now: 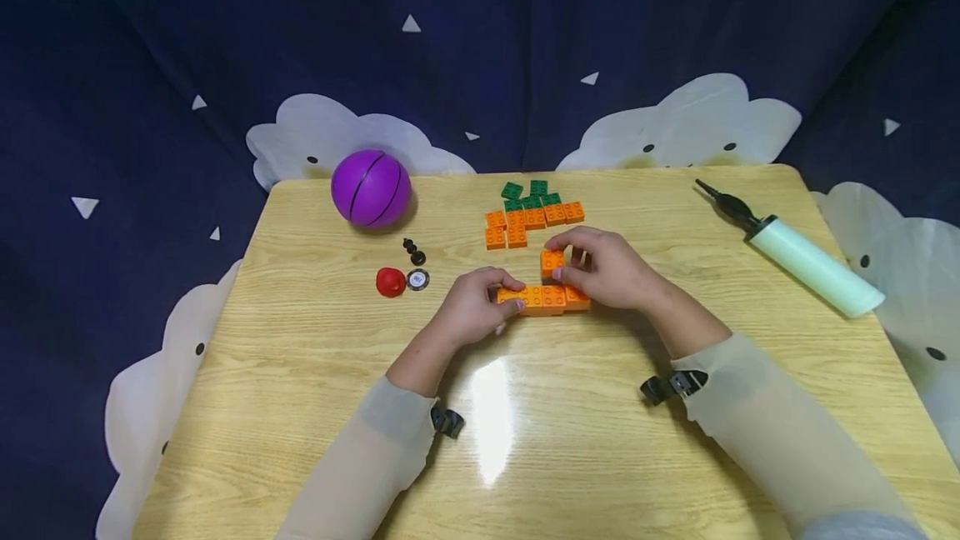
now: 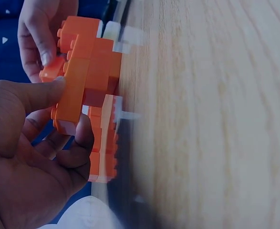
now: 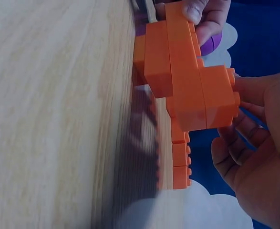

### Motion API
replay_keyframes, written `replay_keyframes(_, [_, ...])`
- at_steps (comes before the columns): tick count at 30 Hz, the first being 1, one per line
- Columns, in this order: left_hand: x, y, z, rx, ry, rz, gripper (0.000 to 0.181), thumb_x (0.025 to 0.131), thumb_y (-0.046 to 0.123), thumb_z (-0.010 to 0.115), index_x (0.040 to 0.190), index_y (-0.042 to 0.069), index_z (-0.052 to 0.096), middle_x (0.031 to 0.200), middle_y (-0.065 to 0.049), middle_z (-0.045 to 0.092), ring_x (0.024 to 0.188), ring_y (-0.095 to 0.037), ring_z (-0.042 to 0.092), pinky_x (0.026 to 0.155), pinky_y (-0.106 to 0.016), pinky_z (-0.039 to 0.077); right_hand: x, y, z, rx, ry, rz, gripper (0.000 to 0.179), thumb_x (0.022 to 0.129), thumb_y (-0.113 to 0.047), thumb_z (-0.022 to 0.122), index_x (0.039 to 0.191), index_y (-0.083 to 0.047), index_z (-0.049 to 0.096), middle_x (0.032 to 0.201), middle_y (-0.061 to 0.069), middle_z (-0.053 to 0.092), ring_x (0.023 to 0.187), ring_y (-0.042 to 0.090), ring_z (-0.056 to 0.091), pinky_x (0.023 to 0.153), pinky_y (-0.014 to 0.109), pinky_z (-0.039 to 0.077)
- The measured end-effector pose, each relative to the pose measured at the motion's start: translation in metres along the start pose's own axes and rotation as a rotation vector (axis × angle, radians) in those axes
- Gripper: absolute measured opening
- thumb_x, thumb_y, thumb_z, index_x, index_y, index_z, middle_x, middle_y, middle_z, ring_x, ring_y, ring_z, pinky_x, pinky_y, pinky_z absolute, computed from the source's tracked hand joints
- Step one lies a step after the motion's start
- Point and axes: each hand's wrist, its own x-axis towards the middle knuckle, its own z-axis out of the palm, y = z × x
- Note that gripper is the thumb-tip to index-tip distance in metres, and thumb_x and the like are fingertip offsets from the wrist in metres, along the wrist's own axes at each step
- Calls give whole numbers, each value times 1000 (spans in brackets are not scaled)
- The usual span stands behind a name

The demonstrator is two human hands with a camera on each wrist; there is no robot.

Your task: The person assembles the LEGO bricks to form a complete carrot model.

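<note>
My left hand (image 1: 475, 307) pinches the left end of an assembly of joined orange toy bricks (image 1: 532, 298) between thumb and fingers. In the left wrist view the assembly (image 2: 76, 90) is stepped, with shorter layers beneath its long upper row. My right hand (image 1: 606, 269) holds a single orange brick (image 1: 552, 262) between thumb and forefinger, just beyond the row. Whether that brick touches the assembly, I cannot tell. The right wrist view shows the right hand (image 3: 268, 143) beside a studded orange brick (image 3: 218, 98) at the assembly's near end.
Loose orange bricks (image 1: 516, 227) and green bricks (image 1: 532, 200) lie beyond the hands. Leftward are a purple ball (image 1: 371, 188), a small red object (image 1: 390, 282), a poker chip (image 1: 417, 279) and a black chess piece (image 1: 414, 252). A hand pump (image 1: 813, 265) lies at the right.
</note>
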Motion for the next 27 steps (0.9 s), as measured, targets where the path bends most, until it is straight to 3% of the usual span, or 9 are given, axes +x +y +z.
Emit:
replay_keyframes(15, [0, 0, 1, 2, 0, -8, 17, 93, 24, 80, 109, 22, 77, 78, -2, 58, 65, -17, 52, 61, -33, 44, -15, -8, 8, -17, -25, -54, 42, 96, -19, 74, 136, -11, 68, 131, 6, 65, 103, 24, 64, 88, 43, 55])
replay_keyframes(22, [1, 0, 0, 4, 3, -2, 17, 92, 24, 81, 109, 22, 77, 78, -2, 58, 65, -17, 52, 61, -33, 43, -21, -13, 12, -67, -36, -43, 42, 97, -26, 74, 137, -14, 68, 136, 8, 64, 128, 32, 56, 109, 55, 43])
replay_keyframes(27, [0, 0, 0, 3, 6, -4, 17, 93, 23, 80, 109, 22, 78, 79, -2, 58, 67, -18, 52, 61, -33, 43, -25, -15, 13, -87, -38, -38, 42, 97, -26, 74, 137, -14, 68, 135, 7, 64, 128, 31, 55, 110, 55, 42])
